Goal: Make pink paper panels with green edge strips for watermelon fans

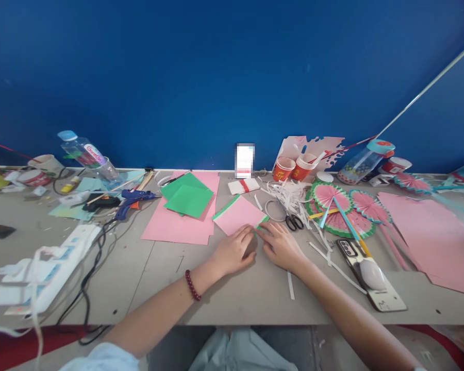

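A square of pink paper (237, 214) with green and white strips along its edges lies turned like a diamond on the table. My left hand (237, 250) rests on its near corner, fingers stretched out. At the right side of that corner my right hand (279, 243) touches the green edge, with its fingers extended. Nothing is visibly gripped by either hand, though the fingertips partly cover the corner. To the left, green paper squares (189, 201) lie on larger pink sheets (178, 229). Black-handled scissors (294, 222) are just right of the pink square.
A blue glue gun (133, 202) and a power strip (71, 265) with cables lie left. White paper shreds (292, 196), red paper cups (284, 169), watermelon-patterned paper fans (332, 201), a phone (371, 278) and pink sheets (429, 232) occupy the right. A blue wall (216, 82) rises behind.
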A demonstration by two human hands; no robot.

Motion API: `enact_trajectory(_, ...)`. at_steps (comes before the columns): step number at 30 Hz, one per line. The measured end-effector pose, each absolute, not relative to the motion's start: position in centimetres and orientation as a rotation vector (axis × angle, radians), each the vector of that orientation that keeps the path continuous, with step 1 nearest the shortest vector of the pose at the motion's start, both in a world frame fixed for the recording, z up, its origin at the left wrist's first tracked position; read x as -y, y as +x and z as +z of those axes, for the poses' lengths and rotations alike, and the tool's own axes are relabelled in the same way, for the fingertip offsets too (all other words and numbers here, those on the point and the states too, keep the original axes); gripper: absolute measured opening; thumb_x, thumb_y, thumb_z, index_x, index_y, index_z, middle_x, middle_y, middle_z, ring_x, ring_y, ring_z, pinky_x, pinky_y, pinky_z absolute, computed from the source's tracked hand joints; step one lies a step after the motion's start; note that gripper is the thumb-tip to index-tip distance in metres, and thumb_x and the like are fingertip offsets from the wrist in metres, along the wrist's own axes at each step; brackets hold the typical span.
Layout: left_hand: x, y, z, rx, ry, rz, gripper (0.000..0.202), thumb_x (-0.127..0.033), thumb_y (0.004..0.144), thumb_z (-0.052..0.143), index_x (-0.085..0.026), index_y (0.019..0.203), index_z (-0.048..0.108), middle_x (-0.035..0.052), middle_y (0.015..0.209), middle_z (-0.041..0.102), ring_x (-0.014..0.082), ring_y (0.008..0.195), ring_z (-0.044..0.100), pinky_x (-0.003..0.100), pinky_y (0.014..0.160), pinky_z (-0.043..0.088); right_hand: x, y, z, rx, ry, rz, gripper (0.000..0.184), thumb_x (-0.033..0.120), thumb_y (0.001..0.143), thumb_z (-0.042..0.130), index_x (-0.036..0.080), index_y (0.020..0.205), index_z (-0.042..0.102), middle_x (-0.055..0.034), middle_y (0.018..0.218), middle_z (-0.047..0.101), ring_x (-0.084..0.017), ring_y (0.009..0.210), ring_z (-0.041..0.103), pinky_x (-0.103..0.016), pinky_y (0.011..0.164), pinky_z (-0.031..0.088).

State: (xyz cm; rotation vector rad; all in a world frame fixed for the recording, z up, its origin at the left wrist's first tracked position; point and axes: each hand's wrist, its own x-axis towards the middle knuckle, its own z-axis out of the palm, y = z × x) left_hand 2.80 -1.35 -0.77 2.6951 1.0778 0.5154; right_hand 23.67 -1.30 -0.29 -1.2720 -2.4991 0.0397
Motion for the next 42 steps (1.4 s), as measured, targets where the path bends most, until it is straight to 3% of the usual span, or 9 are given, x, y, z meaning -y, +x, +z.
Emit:
enact_trajectory(8, 1.4, 2.8, -0.4, -1.036, 2.791, 0.633, 0.023, -0.025, 0.088, 0.048, -0.013, 0.102, 0.062, 0.0126, 0.113, 0.066, 0.0248, 0.109, 0.061, 0.038, 0.090, 0.053, 0.8, 24.0, -0.2, 2.463, -1.295, 0.153, 0.045, 0.013, 0.081, 0.046, 0.017, 0.124, 0.059, -0.0107, 0.124, 0.060, -0.026, 0.116, 0.050, -0.044, 0.100, 0.041)
enact_trajectory(12, 1.6, 2.9, -0.7, -0.872, 2.849, 0.672, 0.024, -0.024, 0.089, 0.046, -0.012, 0.102, 0.062, 0.0118, 0.110, 0.067, 0.0225, 0.108, 0.061, 0.033, 0.090, 0.053, 0.5, 24.3, -0.7, 2.448, -1.282, 0.187, 0.046, 0.014, 0.082, 0.046, 0.017, 0.127, 0.057, -0.0114, 0.125, 0.059, -0.026, 0.117, 0.050, -0.046, 0.101, 0.041)
enact_trajectory(18, 1.9, 3.2, -0.4, -0.792, 2.877, 0.608, 0.025, -0.025, 0.088, 0.048, -0.012, 0.105, 0.061, 0.0128, 0.111, 0.065, 0.0243, 0.109, 0.059, 0.036, 0.092, 0.052, -0.1, 24.8, -1.1, 2.351, -1.249, 0.240, 0.049, 0.010, 0.084, 0.041, 0.017, 0.130, 0.053, -0.0126, 0.127, 0.056, -0.024, 0.119, 0.049, -0.045, 0.102, 0.041)
enact_trajectory(23, 1.9, 3.2, -0.3, -0.820, 2.855, 0.579, 0.025, -0.025, 0.088, 0.049, -0.012, 0.106, 0.060, 0.0129, 0.112, 0.065, 0.0241, 0.109, 0.059, 0.036, 0.091, 0.053, 0.1, 24.7, -0.9, 2.426, -1.264, 0.121, 0.042, 0.015, 0.087, 0.042, 0.020, 0.126, 0.058, -0.0128, 0.131, 0.053, -0.027, 0.122, 0.045, -0.046, 0.100, 0.041)
enact_trajectory(28, 1.8, 3.2, -0.5, -0.832, 2.831, 0.560, 0.023, -0.025, 0.087, 0.050, -0.014, 0.105, 0.060, 0.0116, 0.113, 0.064, 0.0237, 0.109, 0.059, 0.036, 0.090, 0.053, 0.1, 24.8, -1.3, 2.392, -1.468, -0.069, 0.038, 0.020, 0.090, 0.041, 0.014, 0.123, 0.060, -0.0146, 0.132, 0.052, -0.029, 0.122, 0.043, -0.044, 0.098, 0.041)
enact_trajectory(31, 1.8, 3.2, -0.6, -0.831, 2.829, 0.577, 0.023, -0.024, 0.087, 0.050, -0.013, 0.105, 0.061, 0.0120, 0.114, 0.064, 0.0236, 0.111, 0.059, 0.036, 0.091, 0.053, -0.1, 25.1, -1.4, 2.311, -1.577, -0.142, 0.035, 0.020, 0.090, 0.041, 0.014, 0.117, 0.063, -0.0144, 0.124, 0.057, -0.029, 0.112, 0.049, -0.042, 0.093, 0.043)
enact_trajectory(35, 1.9, 3.2, -0.6, -0.842, 2.822, 0.595, 0.023, -0.023, 0.089, 0.047, -0.015, 0.105, 0.061, 0.0110, 0.113, 0.065, 0.0223, 0.110, 0.059, 0.035, 0.092, 0.052, -0.1, 25.5, -0.9, 2.205, -1.576, -0.150, 0.028, 0.019, 0.091, 0.041, 0.020, 0.091, 0.069, -0.0098, 0.097, 0.066, -0.025, 0.091, 0.054, -0.038, 0.083, 0.044)
enact_trajectory(39, 1.9, 3.1, -0.5, -0.812, 2.828, 0.615, 0.026, -0.024, 0.088, 0.048, -0.015, 0.108, 0.061, 0.0108, 0.112, 0.065, 0.0222, 0.110, 0.059, 0.034, 0.091, 0.052, 0.1, 25.8, -0.6, 2.093, -1.656, -0.151, 0.025, 0.026, 0.091, 0.048, 0.021, 0.074, 0.066, -0.0079, 0.078, 0.063, -0.024, 0.080, 0.053, -0.036, 0.074, 0.043)
enact_trajectory(42, 1.9, 3.0, -0.3, -0.798, 2.833, 0.598, 0.025, -0.025, 0.086, 0.051, -0.016, 0.106, 0.062, 0.0102, 0.111, 0.065, 0.0228, 0.110, 0.059, 0.036, 0.095, 0.048, 0.1, 26.0, -0.4, 2.043, -1.710, -0.136, 0.026, 0.031, 0.091, 0.050, 0.021, 0.073, 0.065, -0.0074, 0.075, 0.061, -0.024, 0.078, 0.054, -0.036, 0.072, 0.041)
